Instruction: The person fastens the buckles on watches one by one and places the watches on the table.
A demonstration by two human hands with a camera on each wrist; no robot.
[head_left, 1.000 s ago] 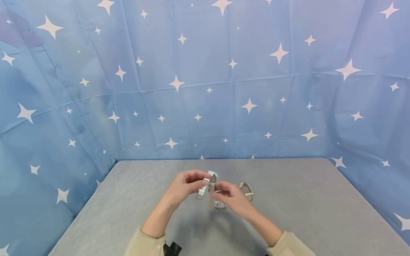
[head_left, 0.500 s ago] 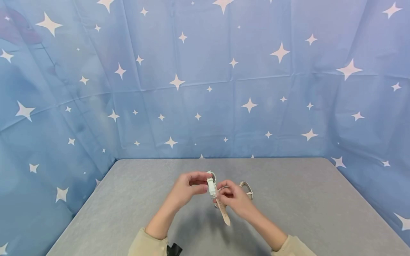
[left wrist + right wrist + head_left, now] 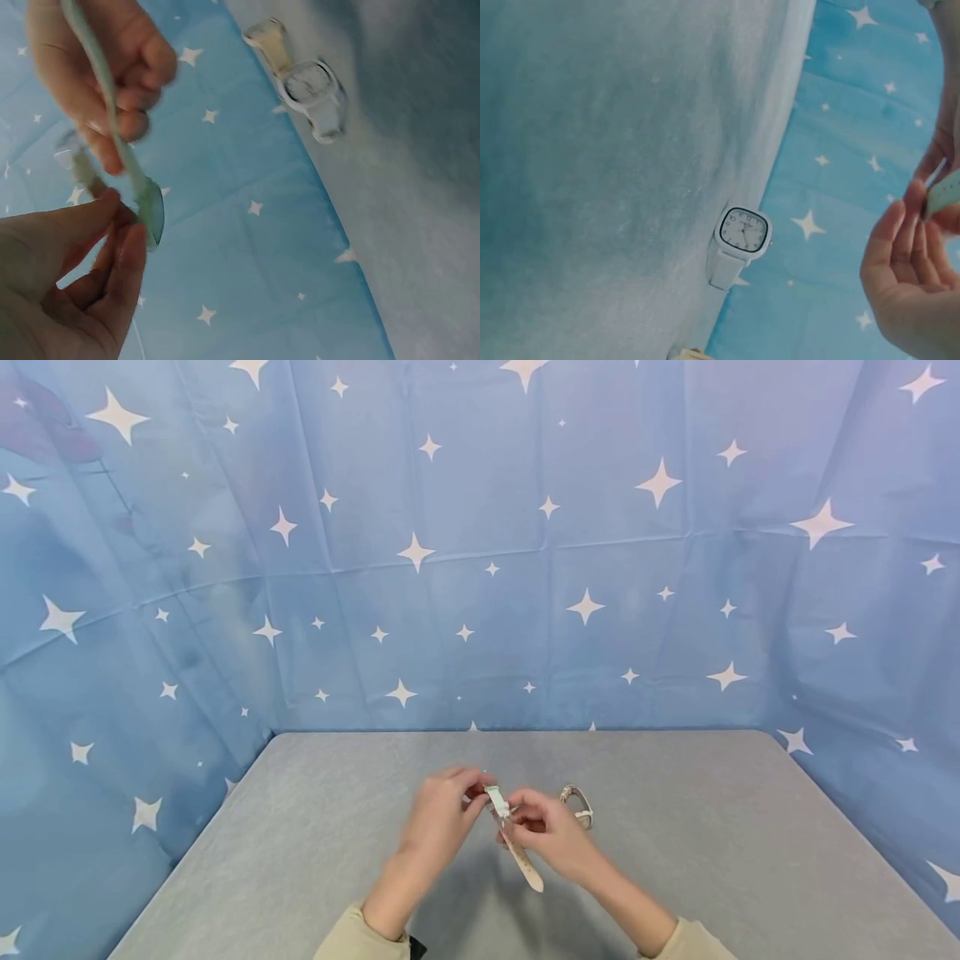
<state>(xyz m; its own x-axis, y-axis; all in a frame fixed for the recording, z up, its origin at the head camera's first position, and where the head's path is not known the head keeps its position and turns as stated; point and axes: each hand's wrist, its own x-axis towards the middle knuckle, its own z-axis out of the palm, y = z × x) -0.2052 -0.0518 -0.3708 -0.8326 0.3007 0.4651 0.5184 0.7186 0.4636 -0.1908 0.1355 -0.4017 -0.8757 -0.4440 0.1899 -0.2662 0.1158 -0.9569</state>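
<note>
A mint-green wristwatch (image 3: pixel 497 802) is held up above the table between both hands. My left hand (image 3: pixel 442 817) pinches it close to the watch case (image 3: pixel 153 212), as the left wrist view shows. My right hand (image 3: pixel 558 835) pinches the strap, whose pale beige end (image 3: pixel 522 864) hangs down below the fingers. Part of the green strap (image 3: pixel 945 192) shows between the fingertips in the right wrist view. A white watch with a rounded square dial (image 3: pixel 743 229) lies on the table; in the head view the right hand mostly hides it.
Just beyond the right hand, a cream watch (image 3: pixel 577 807) stands on its side with its strap looped. The grey table (image 3: pixel 300 843) ends at a blue star-patterned cloth (image 3: pixel 480 610) hung behind and at the sides.
The left hand has turned and come in over the green watch, which has swung to the right. The beige strap end now points down to the right below the right hand.
</note>
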